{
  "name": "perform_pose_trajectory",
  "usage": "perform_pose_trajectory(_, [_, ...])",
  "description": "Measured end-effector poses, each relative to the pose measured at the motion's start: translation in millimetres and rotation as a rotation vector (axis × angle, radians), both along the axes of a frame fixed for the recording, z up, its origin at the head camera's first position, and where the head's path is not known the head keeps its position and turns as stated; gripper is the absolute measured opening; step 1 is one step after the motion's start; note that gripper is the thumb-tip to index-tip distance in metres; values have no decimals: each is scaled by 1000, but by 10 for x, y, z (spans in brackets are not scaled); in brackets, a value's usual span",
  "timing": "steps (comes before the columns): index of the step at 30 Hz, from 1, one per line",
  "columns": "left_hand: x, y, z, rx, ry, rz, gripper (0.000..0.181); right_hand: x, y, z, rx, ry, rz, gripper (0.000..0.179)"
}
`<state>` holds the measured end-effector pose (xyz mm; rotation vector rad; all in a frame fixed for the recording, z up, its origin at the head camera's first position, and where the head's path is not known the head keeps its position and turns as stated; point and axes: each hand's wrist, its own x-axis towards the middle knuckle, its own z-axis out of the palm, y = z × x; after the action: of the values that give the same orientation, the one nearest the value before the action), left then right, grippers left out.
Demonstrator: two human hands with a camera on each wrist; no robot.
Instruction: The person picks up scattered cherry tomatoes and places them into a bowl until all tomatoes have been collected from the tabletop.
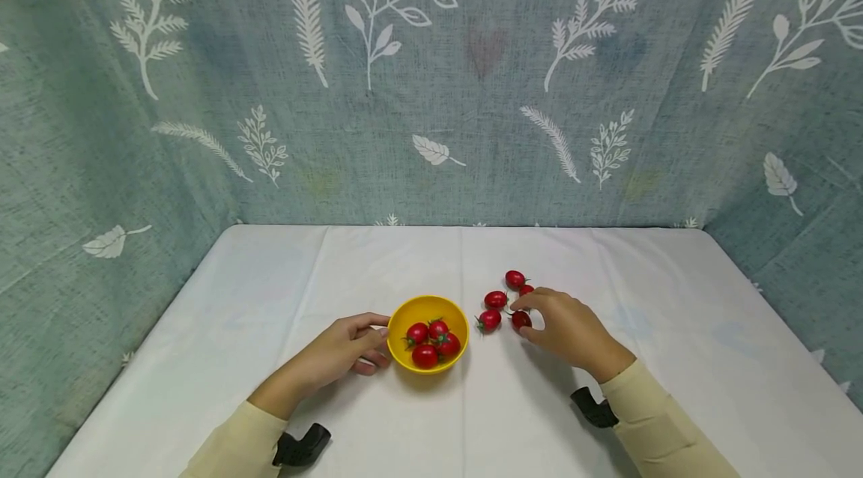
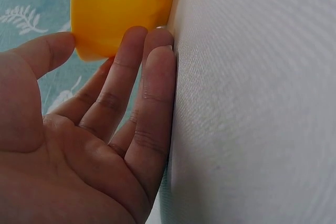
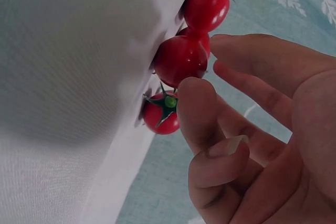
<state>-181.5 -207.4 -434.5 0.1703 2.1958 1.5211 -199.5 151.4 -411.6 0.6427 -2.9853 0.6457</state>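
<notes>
A yellow bowl (image 1: 399, 306) stands on the white cloth with several small red tomatoes (image 1: 425, 356) in it. My left hand (image 1: 347, 351) is at its left side, fingers extended; in the left wrist view, the thumb and fingertips (image 2: 137, 40) touch the bowl's outer wall. Right of the bowl, my right hand (image 1: 569, 328) has its fingers around a tomato (image 1: 521, 321) on the cloth. The right wrist view shows a gap between the thumb and this tomato (image 3: 181, 61), while another fingertip (image 3: 197, 90) lies close against it; whether it touches, I cannot tell.
More tomatoes (image 1: 495, 300) lie loosely grouped left of and beyond my right hand, one partly covered by it. White cloth (image 1: 377, 261) covers the table, and a green leaf-patterned curtain (image 1: 472, 126) hangs behind and at both sides.
</notes>
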Motion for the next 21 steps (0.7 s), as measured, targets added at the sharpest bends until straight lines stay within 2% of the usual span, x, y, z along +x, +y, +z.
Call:
perform_pose_trajectory(10, [31, 24, 18, 14, 10, 0, 47, -20, -7, -38, 36, -44, -26, 30])
perform_pose_trajectory(21, [23, 24, 15, 4, 15, 1, 49, -31, -1, -50, 53, -19, -21, 30])
